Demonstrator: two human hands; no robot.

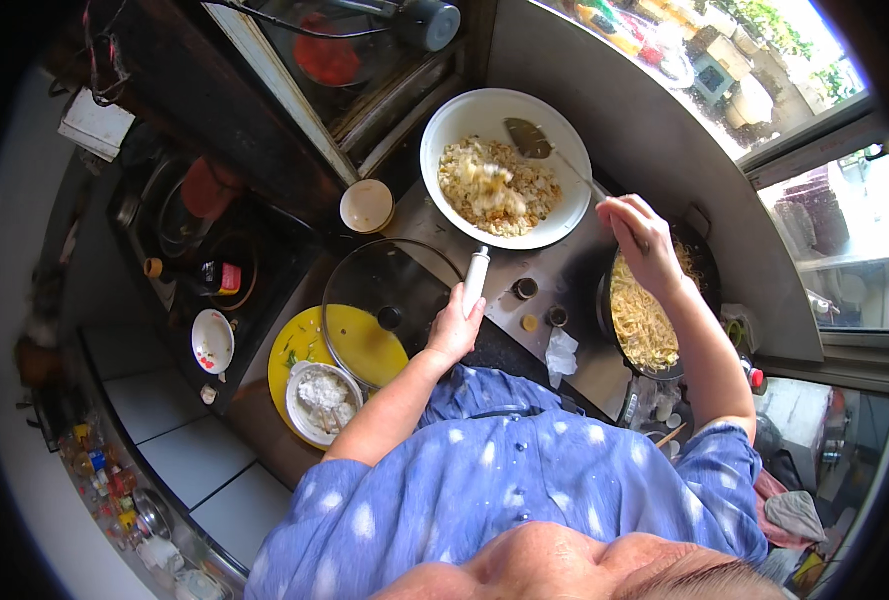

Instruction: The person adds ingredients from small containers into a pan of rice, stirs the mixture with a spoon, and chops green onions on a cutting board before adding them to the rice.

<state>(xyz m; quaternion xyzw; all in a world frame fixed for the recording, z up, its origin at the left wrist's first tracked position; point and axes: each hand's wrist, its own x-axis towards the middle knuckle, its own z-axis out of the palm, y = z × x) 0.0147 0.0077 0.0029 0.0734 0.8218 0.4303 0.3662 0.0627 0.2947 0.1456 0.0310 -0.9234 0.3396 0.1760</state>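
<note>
My left hand is wrapped around the white handle of a deep pan with a pale inside. Fried rice covers the pan's bottom, and a blurred clump of it appears in motion near the middle. In my right hand is the shaft of a metal turner; its blade rests inside the pan's far right part. Below my right forearm, a dark pan holds noodle-like strands. A glass lid lies left of my left hand, partly over a yellow cutting board.
On the board sits a white bowl with white rice and chopsticks. Stacked small bowls stand left of the pan. Two small jars and a crumpled tissue lie nearer me. A dark sauce bottle and oval dish are farther left.
</note>
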